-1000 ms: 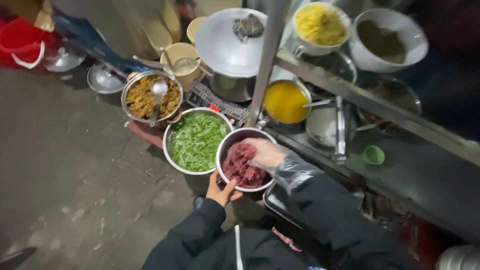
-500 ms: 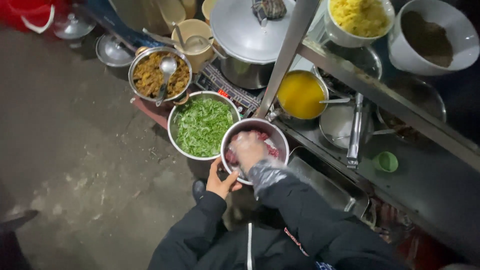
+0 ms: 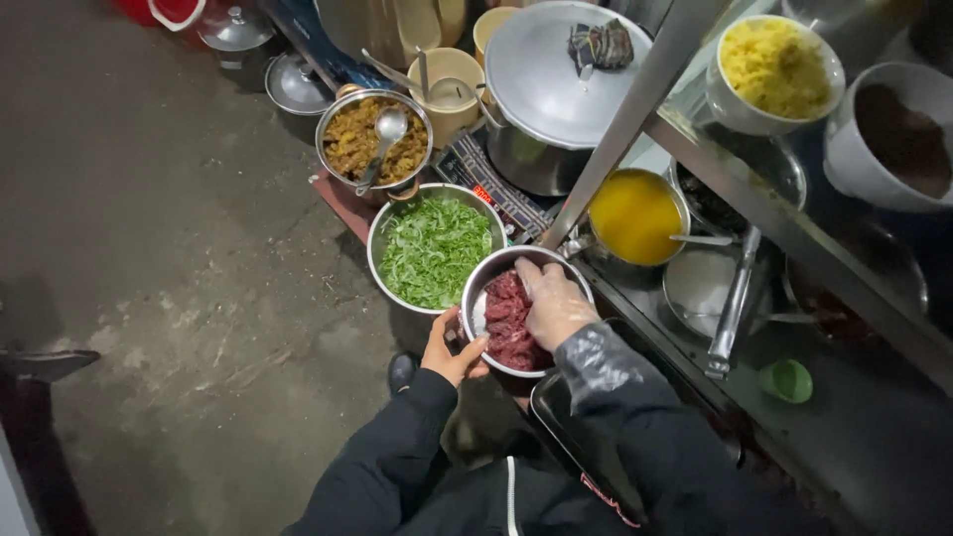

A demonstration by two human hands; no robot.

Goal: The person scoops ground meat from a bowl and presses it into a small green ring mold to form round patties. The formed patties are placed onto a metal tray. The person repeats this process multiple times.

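A steel bowl [image 3: 476, 293] of raw red meat [image 3: 508, 318] sits in front of me. My left hand [image 3: 452, 352] grips the bowl's near rim. My right hand [image 3: 554, 303], inside a clear plastic glove, rests in the bowl on top of the meat with its fingers curled down into it. Just left of this bowl stands a larger steel bowl of chopped green herbs [image 3: 432, 250].
Behind are a steel pot of brown cooked food with a ladle [image 3: 373, 141], a big lidded pot [image 3: 556, 84], a pot of yellow broth [image 3: 635, 215], a steel post [image 3: 635, 109], a white bowl of yellow noodles [image 3: 774, 69] and a small green cup [image 3: 789, 379]. Bare ground lies left.
My gloved right hand has gone from the bowl's far rim down onto the meat. My left hand still holds the rim. The view has moved closer.
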